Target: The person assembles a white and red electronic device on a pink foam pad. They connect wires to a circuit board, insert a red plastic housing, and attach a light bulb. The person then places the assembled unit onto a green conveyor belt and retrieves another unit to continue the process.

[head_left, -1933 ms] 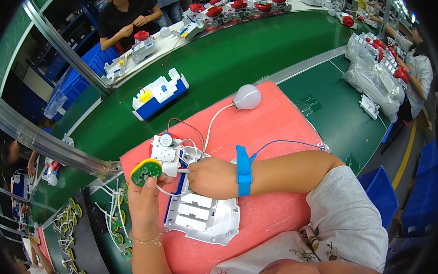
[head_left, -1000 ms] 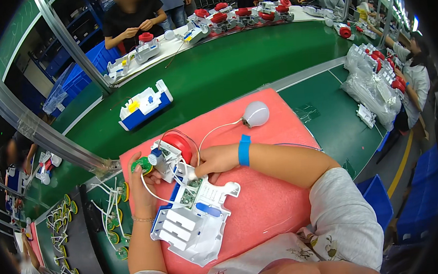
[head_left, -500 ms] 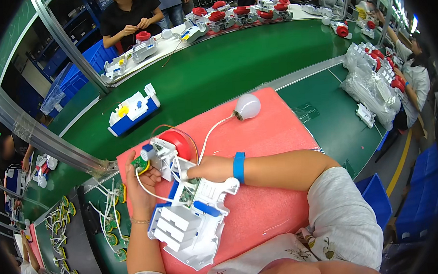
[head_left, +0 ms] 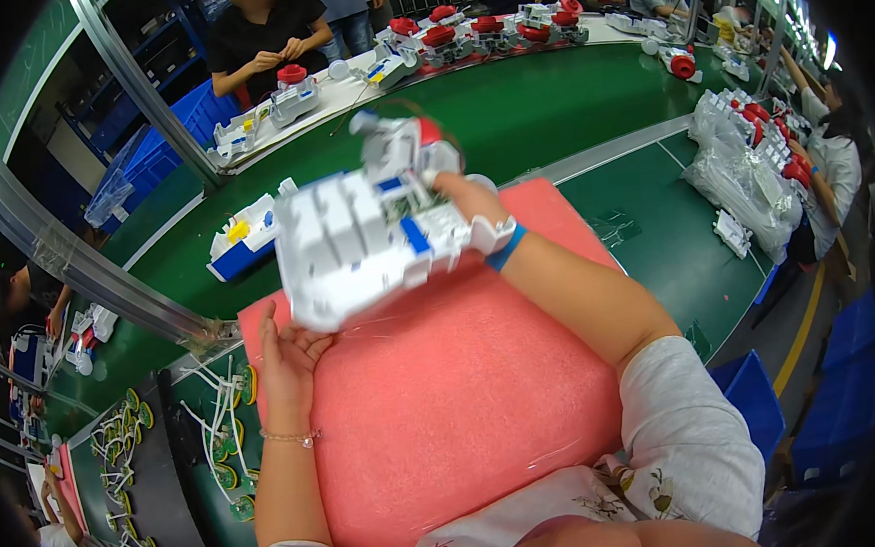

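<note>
My right hand (head_left: pixel 471 203) grips a white plastic housing (head_left: pixel 341 244) by its narrow end and holds it up above the far part of the pink foam mat (head_left: pixel 446 413). The housing is blurred by motion. It has ribbed slots, a blue piece and a red round part (head_left: pixel 430 131) at its far end. Below the housing's near corner, my left hand (head_left: pixel 297 357) lies palm up with its fingers apart, holding nothing. A white bulb (head_left: pixel 483 182) is mostly hidden behind my right hand.
A blue-and-white housing (head_left: pixel 241 247) lies on the green conveyor (head_left: pixel 548 106). Green round circuit boards with white wires (head_left: pixel 225 442) lie left of the mat. Bagged parts (head_left: pixel 742 180) are at the right. Several red-and-white units (head_left: pixel 488 35) line the far side, where a person works.
My right hand has lifted the housing up and away from me, turning it. My left hand has let go of the round circuit board and wire end and now lies open.
</note>
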The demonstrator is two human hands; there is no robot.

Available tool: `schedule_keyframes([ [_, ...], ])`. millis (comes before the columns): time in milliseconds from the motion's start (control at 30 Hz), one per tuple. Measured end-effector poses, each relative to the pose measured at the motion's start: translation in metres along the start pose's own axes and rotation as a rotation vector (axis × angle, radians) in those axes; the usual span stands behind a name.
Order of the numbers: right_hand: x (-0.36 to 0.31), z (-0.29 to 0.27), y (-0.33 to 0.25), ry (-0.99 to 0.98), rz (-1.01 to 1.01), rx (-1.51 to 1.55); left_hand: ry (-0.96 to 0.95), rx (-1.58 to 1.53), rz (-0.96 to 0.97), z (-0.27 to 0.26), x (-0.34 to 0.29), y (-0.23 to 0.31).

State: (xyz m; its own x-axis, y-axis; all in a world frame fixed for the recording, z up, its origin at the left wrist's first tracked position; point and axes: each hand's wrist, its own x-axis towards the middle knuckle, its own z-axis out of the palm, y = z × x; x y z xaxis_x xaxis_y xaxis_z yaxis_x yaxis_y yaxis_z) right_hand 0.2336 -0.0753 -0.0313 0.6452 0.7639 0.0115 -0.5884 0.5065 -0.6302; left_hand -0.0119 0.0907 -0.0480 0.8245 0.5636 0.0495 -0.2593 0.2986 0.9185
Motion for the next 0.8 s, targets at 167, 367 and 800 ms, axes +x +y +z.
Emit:
schedule_keyframes([
  [167,0.017,-0.019,-0.053,0.245,-0.358,0.090,0.039,0.069,-0.027,0.007,-0.006,0.006],
  [367,0.018,-0.059,-0.115,0.590,-0.754,-0.090,0.022,0.096,-0.027,0.010,-0.005,0.003],
  [800,0.079,-0.089,-0.080,0.487,-0.588,-0.212,-0.009,0.159,-0.013,0.016,-0.002,0.003],
])
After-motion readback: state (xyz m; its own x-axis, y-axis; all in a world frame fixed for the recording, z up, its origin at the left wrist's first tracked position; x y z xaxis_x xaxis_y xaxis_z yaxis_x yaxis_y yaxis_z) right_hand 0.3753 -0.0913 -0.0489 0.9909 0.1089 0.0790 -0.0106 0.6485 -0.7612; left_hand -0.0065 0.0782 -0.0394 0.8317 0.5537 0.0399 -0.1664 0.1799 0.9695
